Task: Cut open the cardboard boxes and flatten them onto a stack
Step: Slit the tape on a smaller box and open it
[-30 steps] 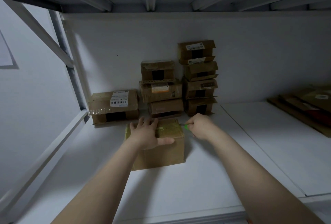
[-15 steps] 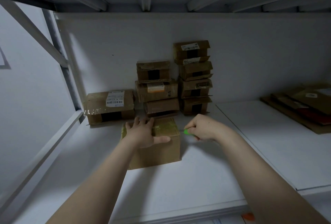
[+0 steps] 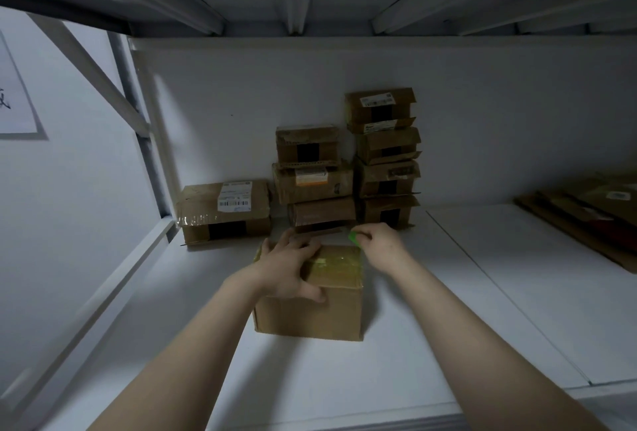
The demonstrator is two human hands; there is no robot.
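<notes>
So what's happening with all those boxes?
A person looks ready to cut open a taped cardboard box on the white shelf. The left hand presses on its top, and the right hand pinches a small green cutter at the far edge. The box looks sealed. More closed boxes are piled behind it, and flattened cardboard lies to the right.

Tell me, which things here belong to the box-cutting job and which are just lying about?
In the job: the taped box under the left hand; the green cutter in the right hand; the sealed boxes waiting at the back; the flattened cardboard on the right.
Just there: the paper sheet on the left wall; the white shelf.
</notes>
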